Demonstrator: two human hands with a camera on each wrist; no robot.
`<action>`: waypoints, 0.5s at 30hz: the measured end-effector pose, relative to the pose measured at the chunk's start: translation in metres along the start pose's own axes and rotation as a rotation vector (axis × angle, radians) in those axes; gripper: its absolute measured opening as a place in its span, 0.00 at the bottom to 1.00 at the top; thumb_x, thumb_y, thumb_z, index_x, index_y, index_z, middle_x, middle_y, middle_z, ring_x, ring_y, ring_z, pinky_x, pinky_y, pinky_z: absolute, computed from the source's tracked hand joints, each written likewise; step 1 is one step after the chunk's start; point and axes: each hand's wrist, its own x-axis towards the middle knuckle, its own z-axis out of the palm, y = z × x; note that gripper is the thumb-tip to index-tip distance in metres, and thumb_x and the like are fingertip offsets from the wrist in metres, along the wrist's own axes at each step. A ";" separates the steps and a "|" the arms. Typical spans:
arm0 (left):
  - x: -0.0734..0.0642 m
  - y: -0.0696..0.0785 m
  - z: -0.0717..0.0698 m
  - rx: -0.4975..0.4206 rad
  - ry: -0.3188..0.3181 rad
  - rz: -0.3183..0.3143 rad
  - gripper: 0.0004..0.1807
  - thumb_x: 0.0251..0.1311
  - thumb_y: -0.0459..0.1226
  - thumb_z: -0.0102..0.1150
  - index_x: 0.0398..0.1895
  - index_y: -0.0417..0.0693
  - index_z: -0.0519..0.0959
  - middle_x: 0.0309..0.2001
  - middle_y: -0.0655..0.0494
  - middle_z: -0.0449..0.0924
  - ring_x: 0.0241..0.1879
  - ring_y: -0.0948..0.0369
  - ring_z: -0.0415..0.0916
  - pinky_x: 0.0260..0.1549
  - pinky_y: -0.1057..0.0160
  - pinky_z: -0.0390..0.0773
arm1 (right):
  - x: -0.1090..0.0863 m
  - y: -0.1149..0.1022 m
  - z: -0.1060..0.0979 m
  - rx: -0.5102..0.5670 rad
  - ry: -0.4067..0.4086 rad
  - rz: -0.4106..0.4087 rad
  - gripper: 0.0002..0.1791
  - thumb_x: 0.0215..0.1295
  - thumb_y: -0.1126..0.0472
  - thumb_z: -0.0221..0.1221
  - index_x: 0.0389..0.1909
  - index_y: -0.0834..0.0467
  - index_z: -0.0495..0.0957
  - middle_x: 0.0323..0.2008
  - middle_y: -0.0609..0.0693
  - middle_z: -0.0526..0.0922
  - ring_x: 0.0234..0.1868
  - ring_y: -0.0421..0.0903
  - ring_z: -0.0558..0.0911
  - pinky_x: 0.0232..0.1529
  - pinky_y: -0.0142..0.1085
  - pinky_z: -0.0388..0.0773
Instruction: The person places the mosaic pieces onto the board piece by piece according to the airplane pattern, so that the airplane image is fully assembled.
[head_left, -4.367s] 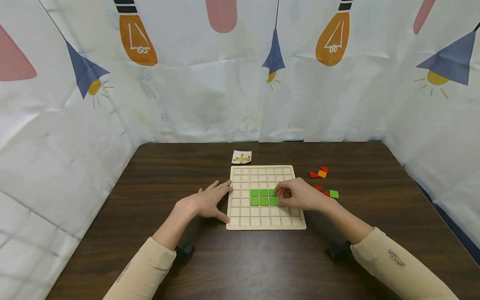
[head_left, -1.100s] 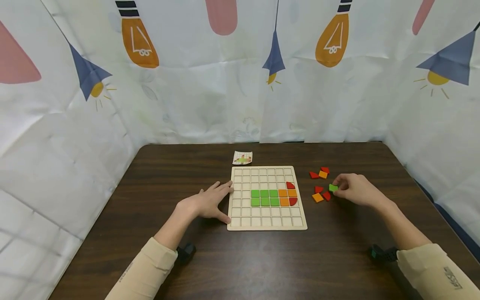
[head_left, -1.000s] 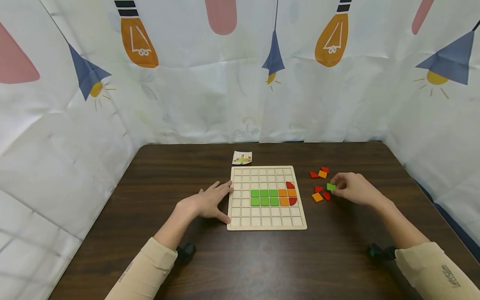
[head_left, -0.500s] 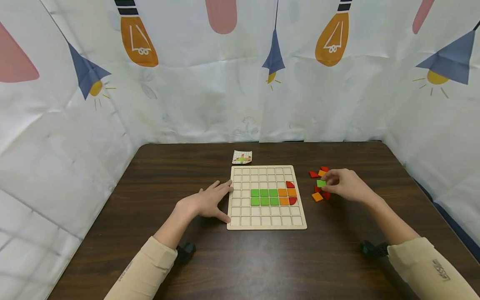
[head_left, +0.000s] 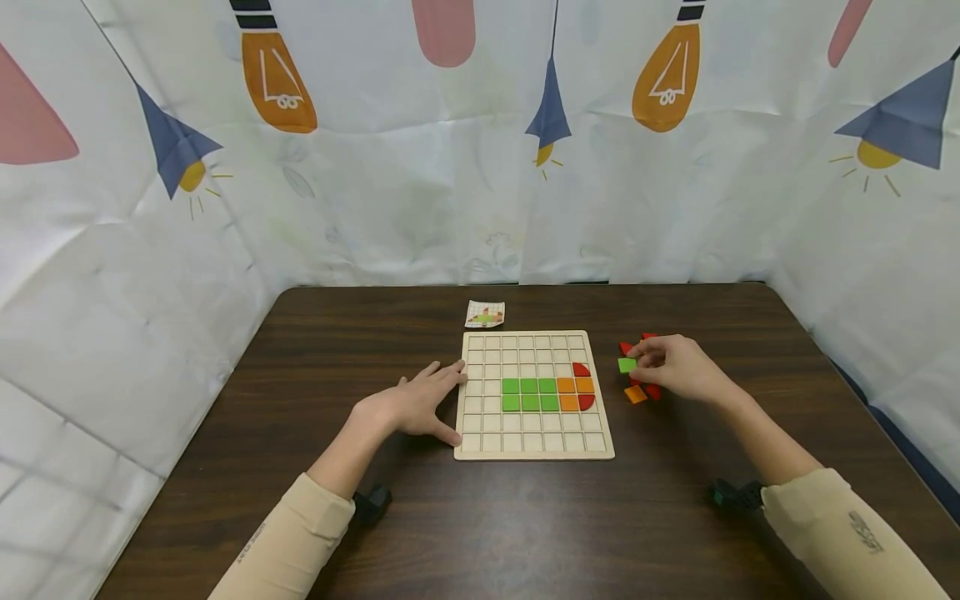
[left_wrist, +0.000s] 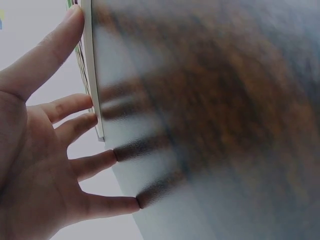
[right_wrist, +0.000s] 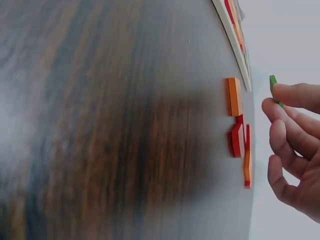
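My right hand (head_left: 678, 365) pinches a green square tile (head_left: 627, 365) between thumb and fingertips, to the right of the wooden grid board (head_left: 534, 442). In the right wrist view the green tile (right_wrist: 272, 85) is held up above the table. With fingers spread, my left hand (head_left: 416, 404) rests at the board's left edge; in the left wrist view its thumb (left_wrist: 70, 30) touches that edge. On the board, green squares (head_left: 529, 394) form two rows, joined by orange squares (head_left: 566, 386) and two red rounded pieces (head_left: 586, 402) at the right.
Loose tiles lie under and around my right hand: an orange tile (head_left: 635, 394), a red piece (head_left: 653, 392) and others partly covered. Behind the board is a small pattern card (head_left: 484, 314). A printed white cloth (head_left: 420, 208) stands beyond the dark wood table (head_left: 360, 321).
My right hand has picked up the green tile and carried it left over the loose pieces. Orange and red pieces have joined the green squares since the earliest frame. The left hand stays put.
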 end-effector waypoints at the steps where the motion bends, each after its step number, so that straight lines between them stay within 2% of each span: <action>1: 0.000 0.001 0.000 0.003 -0.002 -0.003 0.53 0.55 0.53 0.77 0.80 0.51 0.60 0.83 0.52 0.40 0.80 0.44 0.35 0.67 0.23 0.44 | 0.001 -0.001 0.000 0.007 -0.001 0.001 0.16 0.66 0.60 0.70 0.51 0.64 0.83 0.35 0.49 0.85 0.33 0.47 0.79 0.29 0.37 0.76; 5: -0.001 0.002 -0.001 0.012 -0.005 -0.008 0.53 0.56 0.54 0.76 0.81 0.51 0.59 0.83 0.51 0.40 0.80 0.44 0.35 0.67 0.24 0.45 | 0.003 -0.007 0.003 0.025 -0.001 -0.012 0.16 0.65 0.60 0.70 0.50 0.64 0.84 0.35 0.50 0.85 0.32 0.47 0.79 0.28 0.36 0.75; 15: -0.001 0.002 -0.001 0.001 -0.005 -0.003 0.53 0.56 0.53 0.76 0.81 0.50 0.59 0.83 0.51 0.40 0.80 0.43 0.35 0.67 0.23 0.44 | 0.012 -0.020 0.018 0.030 0.004 -0.068 0.15 0.66 0.61 0.69 0.51 0.61 0.85 0.36 0.47 0.85 0.36 0.46 0.83 0.35 0.39 0.81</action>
